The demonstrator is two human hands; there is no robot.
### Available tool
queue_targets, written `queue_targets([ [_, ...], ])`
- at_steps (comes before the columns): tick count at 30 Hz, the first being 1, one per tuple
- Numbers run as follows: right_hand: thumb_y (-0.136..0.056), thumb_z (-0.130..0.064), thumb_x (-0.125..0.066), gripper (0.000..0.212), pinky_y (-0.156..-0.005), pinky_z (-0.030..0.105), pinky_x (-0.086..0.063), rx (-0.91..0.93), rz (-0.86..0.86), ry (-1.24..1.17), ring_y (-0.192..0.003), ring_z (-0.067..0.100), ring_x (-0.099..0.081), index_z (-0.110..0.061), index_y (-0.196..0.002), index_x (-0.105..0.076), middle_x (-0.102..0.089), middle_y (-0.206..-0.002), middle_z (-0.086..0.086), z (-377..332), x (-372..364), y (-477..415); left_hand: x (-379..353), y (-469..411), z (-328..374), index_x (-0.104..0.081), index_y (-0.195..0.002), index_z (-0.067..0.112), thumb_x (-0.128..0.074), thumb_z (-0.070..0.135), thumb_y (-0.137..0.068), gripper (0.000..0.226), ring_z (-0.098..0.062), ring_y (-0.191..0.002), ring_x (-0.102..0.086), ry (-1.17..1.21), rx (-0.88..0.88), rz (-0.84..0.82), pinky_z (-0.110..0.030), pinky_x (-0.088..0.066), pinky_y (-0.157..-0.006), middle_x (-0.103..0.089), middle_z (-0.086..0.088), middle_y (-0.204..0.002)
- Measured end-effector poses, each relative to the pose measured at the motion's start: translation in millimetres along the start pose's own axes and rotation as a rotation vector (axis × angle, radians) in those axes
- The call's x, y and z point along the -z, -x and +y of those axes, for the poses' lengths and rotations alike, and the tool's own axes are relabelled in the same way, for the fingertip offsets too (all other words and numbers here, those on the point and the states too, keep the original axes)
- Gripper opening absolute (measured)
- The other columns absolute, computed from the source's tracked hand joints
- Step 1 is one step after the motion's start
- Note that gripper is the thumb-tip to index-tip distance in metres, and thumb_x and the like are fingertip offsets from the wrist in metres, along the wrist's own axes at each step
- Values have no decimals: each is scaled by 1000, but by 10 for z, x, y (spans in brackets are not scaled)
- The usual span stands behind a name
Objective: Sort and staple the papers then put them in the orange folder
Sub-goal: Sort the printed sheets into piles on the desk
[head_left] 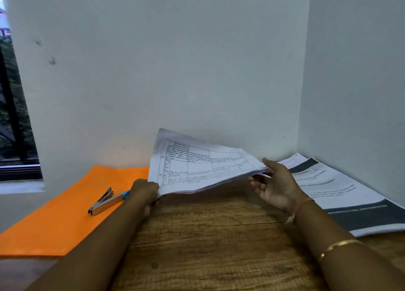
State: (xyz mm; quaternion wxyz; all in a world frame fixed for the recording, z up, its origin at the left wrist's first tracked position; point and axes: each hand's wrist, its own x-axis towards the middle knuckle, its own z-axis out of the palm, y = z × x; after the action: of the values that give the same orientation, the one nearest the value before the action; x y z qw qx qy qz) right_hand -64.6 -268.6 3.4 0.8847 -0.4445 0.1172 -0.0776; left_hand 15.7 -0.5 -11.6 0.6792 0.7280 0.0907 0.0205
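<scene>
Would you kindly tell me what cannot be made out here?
Head view:
Print on the held white paper stack: blurred, unreadable.
Left hand fingertips: hidden beneath the stack.
Flat orange folder: corner cut by left edge.
Silver stapler: staples inside too small to see.

Plain pale wall [153, 71] ahead, scuffed with a few dark marks, meeting a second wall [355, 82] in a corner at the right. Dark-framed window [13, 115] at far left, greenery outside, white sill [19, 188] below. Brown wood-grain table [208, 246] set against both walls. Soft, even light.
</scene>
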Motion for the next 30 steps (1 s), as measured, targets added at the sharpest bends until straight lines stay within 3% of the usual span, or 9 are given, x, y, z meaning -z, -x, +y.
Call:
queue_targets([
  [4, -89, -51, -51, 51, -53, 28, -57, -73, -119, 51, -79, 25, -61, -8, -116, -54, -63, -97, 16, 108, -136, 33, -35, 45, 4, -51, -120, -4, -44, -2, -95, 26, -21, -67, -52, 129, 101, -20, -19, -47, -34, -55, -18, -111],
  [8, -90, -46, -54, 67, -56, 35, -59, -177, -161, 206, -79, 28, -62, -11, -141, -30, -61, -104, 22, 312, -294, 38, -59, 87, 15, -44, -130, -5, -44, -2, -95, 35, -26, -84, -55, 257, 177, -160, -32, -53, -65, -54, -19, -122],
  [12, -92, -42, -55, 45, -50, 33, -58, -253, -111, 241, -76, 29, -60, -12, -121, -36, -58, -99, 23, 498, -481, 27, -100, 145, 26, -49, -122, 2, -45, -1, -95, 28, -24, -78, -58, 328, 242, -308, -30, -54, -40, -59, -15, -96],
  [16, -94, -38, -52, 35, -34, 14, -42, -309, -66, 165, -33, 12, -47, -3, -96, -51, -58, -86, 19, 615, -689, -33, -114, 207, 31, -53, -120, 5, -49, 1, -93, 27, -22, -80, -60, 386, 251, -382, -29, -57, -55, -63, -13, -95],
  [18, -95, -33, -50, 26, -31, 10, -35, -318, -61, 132, -26, 8, -38, -7, -93, -50, -58, -82, 16, 657, -805, -65, -115, 226, 54, -54, -117, 6, -52, 4, -92, 25, -19, -78, -59, 433, 241, -403, -27, -52, -61, -63, -10, -91],
  [21, -95, -24, -48, 19, -30, 10, -31, -292, -50, 93, -25, 7, -35, -6, -90, -49, -57, -75, 13, 728, -941, -113, -122, 252, 96, -51, -115, 6, -55, 3, -91, 24, -15, -64, -59, 528, 230, -381, -17, -52, -46, -60, -9, -82],
  [23, -96, -20, -48, 16, -31, 11, -32, -262, -36, 67, -28, 7, -38, -5, -90, -50, -54, -72, 12, 783, -965, -137, -122, 243, 87, -48, -124, 5, -55, 1, -91, 35, -17, -58, -61, 551, 222, -366, -17, -51, -43, -59, -11, -83],
  [27, -96, -16, -50, 12, -33, 13, -39, -220, -37, 31, -51, 11, -43, -5, -91, -53, -52, -78, 9, 828, -898, -145, -131, 224, 37, -45, -132, 0, -54, -4, -90, 43, -22, -74, -61, 496, 201, -364, -22, -53, -42, -60, -14, -92],
  [30, -95, -21, -52, 17, -33, 14, -38, -211, -84, 64, -42, 10, -44, -6, -88, -54, -51, -71, 9, 824, -879, -122, -144, 240, 35, -53, -119, 3, -54, -3, -90, 30, -19, -77, -61, 464, 142, -362, -22, -55, -47, -62, -10, -92],
])
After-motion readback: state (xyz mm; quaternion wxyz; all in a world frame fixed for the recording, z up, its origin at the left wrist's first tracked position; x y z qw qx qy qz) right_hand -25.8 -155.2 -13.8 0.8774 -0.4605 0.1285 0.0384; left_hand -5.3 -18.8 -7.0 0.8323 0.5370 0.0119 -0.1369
